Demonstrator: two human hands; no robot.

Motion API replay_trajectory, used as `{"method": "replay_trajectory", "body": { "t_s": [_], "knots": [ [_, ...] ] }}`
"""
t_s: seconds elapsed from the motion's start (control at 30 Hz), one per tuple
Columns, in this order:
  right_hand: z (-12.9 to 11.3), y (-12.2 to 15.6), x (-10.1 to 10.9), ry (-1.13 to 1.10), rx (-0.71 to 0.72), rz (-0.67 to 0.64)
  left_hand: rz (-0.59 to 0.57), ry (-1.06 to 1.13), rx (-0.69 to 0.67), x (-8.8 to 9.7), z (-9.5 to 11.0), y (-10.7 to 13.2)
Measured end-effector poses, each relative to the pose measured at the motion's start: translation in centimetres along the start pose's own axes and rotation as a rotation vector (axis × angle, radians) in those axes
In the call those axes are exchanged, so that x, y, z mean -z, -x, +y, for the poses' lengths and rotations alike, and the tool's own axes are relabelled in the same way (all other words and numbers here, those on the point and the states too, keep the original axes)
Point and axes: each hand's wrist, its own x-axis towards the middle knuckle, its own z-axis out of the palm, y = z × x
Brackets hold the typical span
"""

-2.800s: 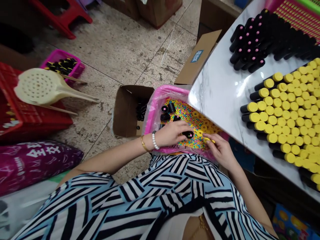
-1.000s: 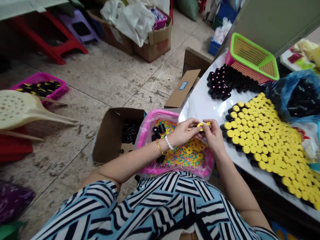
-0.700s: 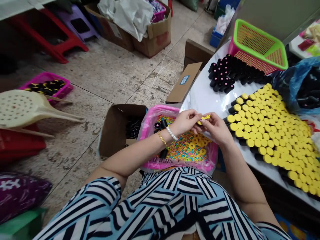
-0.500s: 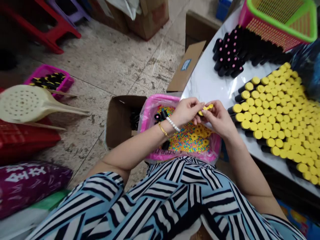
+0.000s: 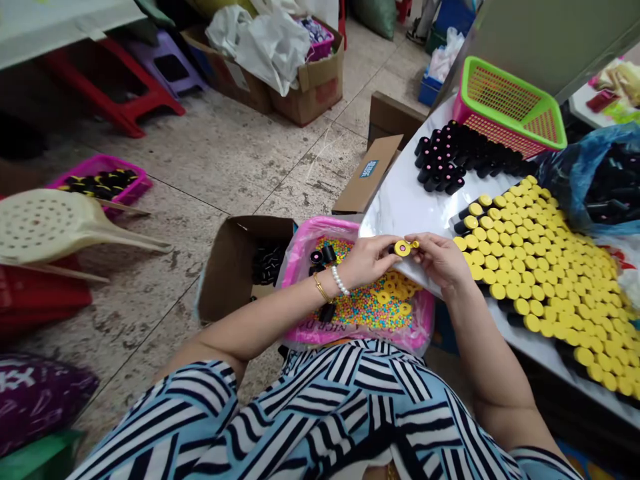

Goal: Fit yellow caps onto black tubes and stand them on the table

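Note:
My left hand [image 5: 367, 259] and my right hand [image 5: 439, 257] meet over the pink tray [image 5: 303, 257] on my lap. Between their fingertips is a black tube with a yellow cap [image 5: 401, 248]. My left fingers grip the dark tube body, and my right fingers pinch the yellow cap end. The tray holds small multicoloured beads [image 5: 367, 307], loose yellow caps [image 5: 395, 293] and a few black tubes [image 5: 323, 255]. On the white marble table [image 5: 407, 200] to the right lie rows of finished yellow-capped tubes [image 5: 540, 260].
Pink-tipped black tubes [image 5: 450, 163] lie further back on the table beside a green and pink basket [image 5: 510, 107] and a blue bag [image 5: 590, 177]. An open cardboard box [image 5: 235, 267] with black parts stands on the floor to the left. A cream stool [image 5: 55, 223] lies tipped over.
Both hands rose from the tray, bringing a black tube and a yellow cap together; the cap now faces me between the fingertips. The camera view tilted up and down meanwhile.

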Motion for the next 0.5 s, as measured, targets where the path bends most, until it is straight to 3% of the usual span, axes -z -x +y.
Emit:
{"method": "replay_trajectory", "body": {
  "t_s": [0.1,0.23,0.3,0.37,0.5],
  "knots": [
    [-0.9,-0.3,-0.4,0.213,-0.051,-0.06,-0.007,-0.107,-0.07,-0.2,0.0,0.1],
    [-0.8,-0.3,-1.5,0.57,0.118,-0.029,-0.033,-0.128,-0.047,-0.4,0.1,0.4],
    [-0.2,-0.1,-1.8,0.647,0.192,0.001,-0.058,-0.16,-0.005,-0.2,0.6,0.2],
    [0.7,0.4,-1.9,0.605,0.234,0.079,-0.087,-0.225,0.017,0.3,1.0,-0.7],
    [2.4,1.9,-1.7,0.261,0.351,0.316,-0.09,-0.381,0.06,0.9,0.7,-4.4]
  ]
}}
